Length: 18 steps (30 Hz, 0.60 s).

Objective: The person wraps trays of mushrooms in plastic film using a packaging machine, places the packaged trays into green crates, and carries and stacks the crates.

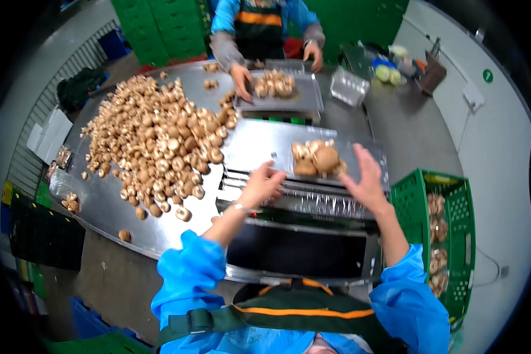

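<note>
A round green sign (488,75) is mounted on the white wall (498,200). Its small white mark cannot be read reliably.

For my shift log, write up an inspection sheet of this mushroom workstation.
Surface: metal table, with a near metal tray on the wearer's side.
Job's things: large mushroom pile at left; small mushroom cluster on the near metal tray.
Clutter: stray mushroom by the table edge; clear plastic container at far right.
Hands: left hand open, seemingly holding nothing; right hand open beside the cluster.
Cables: thin cable below a white wall box.
Surroundings: co-worker opposite; green crate holding packed mushrooms at right.
</note>
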Tool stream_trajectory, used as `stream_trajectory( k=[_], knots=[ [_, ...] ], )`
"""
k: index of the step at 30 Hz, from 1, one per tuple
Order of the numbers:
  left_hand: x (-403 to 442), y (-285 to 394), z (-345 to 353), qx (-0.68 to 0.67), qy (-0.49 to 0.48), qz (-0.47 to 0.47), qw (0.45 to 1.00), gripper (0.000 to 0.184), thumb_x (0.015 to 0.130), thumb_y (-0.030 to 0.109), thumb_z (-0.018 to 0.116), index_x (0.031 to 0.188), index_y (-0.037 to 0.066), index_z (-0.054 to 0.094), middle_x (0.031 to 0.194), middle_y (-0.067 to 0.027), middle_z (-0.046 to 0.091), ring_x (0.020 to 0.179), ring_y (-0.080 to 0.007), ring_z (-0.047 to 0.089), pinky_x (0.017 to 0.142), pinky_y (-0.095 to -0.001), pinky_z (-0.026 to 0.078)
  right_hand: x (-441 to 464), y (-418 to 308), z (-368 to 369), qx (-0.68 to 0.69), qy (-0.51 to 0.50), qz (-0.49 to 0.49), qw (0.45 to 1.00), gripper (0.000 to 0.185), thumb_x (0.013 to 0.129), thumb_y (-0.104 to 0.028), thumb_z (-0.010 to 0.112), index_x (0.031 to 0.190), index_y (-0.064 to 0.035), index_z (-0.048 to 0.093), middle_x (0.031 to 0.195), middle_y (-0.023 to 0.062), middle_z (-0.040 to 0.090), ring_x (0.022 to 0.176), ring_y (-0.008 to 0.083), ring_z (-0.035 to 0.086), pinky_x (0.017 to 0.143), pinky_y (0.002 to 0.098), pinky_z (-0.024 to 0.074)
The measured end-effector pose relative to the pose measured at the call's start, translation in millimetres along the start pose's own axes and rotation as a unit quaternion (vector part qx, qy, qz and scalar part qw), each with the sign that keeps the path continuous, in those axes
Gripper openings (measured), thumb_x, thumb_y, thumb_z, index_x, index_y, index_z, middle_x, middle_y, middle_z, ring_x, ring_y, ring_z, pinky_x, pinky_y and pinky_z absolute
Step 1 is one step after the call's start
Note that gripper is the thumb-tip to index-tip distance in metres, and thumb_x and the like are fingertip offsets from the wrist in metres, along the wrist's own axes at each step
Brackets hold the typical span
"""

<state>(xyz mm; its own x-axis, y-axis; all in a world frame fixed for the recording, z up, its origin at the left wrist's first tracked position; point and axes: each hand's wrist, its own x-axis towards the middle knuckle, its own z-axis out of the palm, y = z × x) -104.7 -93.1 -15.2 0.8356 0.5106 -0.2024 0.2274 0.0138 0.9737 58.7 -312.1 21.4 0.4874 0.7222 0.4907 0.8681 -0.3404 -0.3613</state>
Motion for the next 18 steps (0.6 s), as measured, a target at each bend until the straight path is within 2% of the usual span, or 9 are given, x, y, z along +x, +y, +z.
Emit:
stream_trajectory(
  k=[1,2,5,8,11,12,13,15,18],
  knots=[
    [-26.6,4.7,-13.8,0.115,0.037,0.074,0.99,0.053,0.082,0.023,0.059,0.123,-0.004,0.037,0.097,-0.0149,0.056,0.083,-0.0215,0.057,0.066,-0.0315,0.049,-13.1,8.9,-11.7,-0.011,0.028,0.03,0.999,0.057,0.074,-0.029,0.061,0.123,-0.0067,0.041,0.121,0.0151,0.046,0.114,0.032,0.04,0.096,0.0415,0.0257],
    [-55.9,6.0,-22.6,0.339,0.169,0.232,0.896,0.049,0.076,0.023,0.064,0.116,0.0,0.047,0.094,-0.0144,0.056,0.089,-0.0267,0.051,0.077,-0.0381,0.041,-36.4,22.2,-18.0,-0.083,0.056,0.057,0.993,0.04,0.073,-0.028,0.062,0.106,-0.0065,0.054,0.1,0.011,0.056,0.098,0.0298,0.048,0.086,0.0406,0.0322],
    [-68.3,-6.3,-38.4,0.614,0.22,0.21,0.729,0.031,0.07,0.031,0.066,0.084,0.003,0.064,0.081,-0.0127,0.055,0.081,-0.0277,0.045,0.074,-0.039,0.032,-82.2,23.9,-17.4,-0.234,-0.099,0.223,0.941,0.034,0.073,-0.04,0.06,0.068,-0.0065,0.064,0.075,0.0118,0.054,0.079,0.0292,0.048,0.074,0.0414,0.033],
    [-43.0,-19.8,-21.9,0.632,0.186,0.183,0.73,0.035,0.071,0.038,0.064,0.065,0.004,0.066,0.069,-0.012,0.056,0.081,-0.0283,0.047,0.074,-0.0394,0.032,-74.0,12.5,11.4,-0.237,-0.102,0.192,0.947,0.04,0.072,-0.045,0.059,0.066,-0.0062,0.065,0.075,0.0133,0.055,0.081,0.0307,0.048,0.075,0.0423,0.0326],
    [-29.6,-19.6,-21.1,0.497,0.12,0.16,0.845,0.033,0.075,0.033,0.061,0.064,0.002,0.061,0.062,-0.0103,0.058,0.067,-0.0252,0.053,0.068,-0.0388,0.039,-71.1,16.8,13.7,-0.061,-0.094,0.226,0.968,0.033,0.077,-0.034,0.059,0.065,-0.0035,0.06,0.069,0.0077,0.055,0.064,0.0248,0.05,0.065,0.0376,0.0384],
    [-35.5,-17.6,-28.8,0.346,0.1,0.112,0.926,0.029,0.075,0.026,0.06,0.061,0.001,0.056,0.055,-0.0083,0.054,0.05,-0.0208,0.049,0.053,-0.0331,0.04,-79.0,19.2,2.5,0.108,-0.112,0.315,0.936,0.03,0.079,-0.029,0.058,0.06,-0.0053,0.055,0.064,0.0044,0.052,0.056,0.0201,0.047,0.056,0.0321,0.0373],
    [-51.4,-2.7,-43.4,0.228,0.024,0.081,0.97,0.027,0.076,0.024,0.058,0.062,0.001,0.055,0.054,-0.0042,0.05,0.044,-0.014,0.044,0.044,-0.0266,0.036,-84.7,5.1,-22.4,0.273,-0.129,0.393,0.869,0.031,0.08,-0.024,0.057,0.055,-0.0072,0.05,0.059,0.001,0.048,0.047,0.0153,0.044,0.047,0.0266,0.0362],
    [-86.3,4.8,-60.0,-0.077,-0.049,-0.149,0.985,0.022,0.079,0.02,0.054,0.061,0.011,0.044,0.052,0.0051,0.037,0.043,-0.0068,0.031,0.04,-0.0227,0.027,-111.0,-6.2,-61.2,0.59,-0.074,0.524,0.61,0.027,0.082,-0.015,0.053,0.057,-0.0104,0.044,0.055,-0.0024,0.04,0.041,0.0085,0.037,0.038,0.0178,0.0278],
    [-117.7,6.7,-68.7,-0.488,-0.269,-0.232,0.797,0.032,0.083,0.023,0.046,0.056,0.014,0.033,0.048,0.0044,0.028,0.039,-0.0074,0.029,0.033,-0.0201,0.021,-125.9,-5.3,-93.9,0.89,-0.168,0.316,0.283,0.024,0.087,-0.016,0.045,0.064,-0.0106,0.039,0.053,-0.0003,0.038,0.039,0.007,0.036,0.032,0.0182,0.0256]
  ],
)
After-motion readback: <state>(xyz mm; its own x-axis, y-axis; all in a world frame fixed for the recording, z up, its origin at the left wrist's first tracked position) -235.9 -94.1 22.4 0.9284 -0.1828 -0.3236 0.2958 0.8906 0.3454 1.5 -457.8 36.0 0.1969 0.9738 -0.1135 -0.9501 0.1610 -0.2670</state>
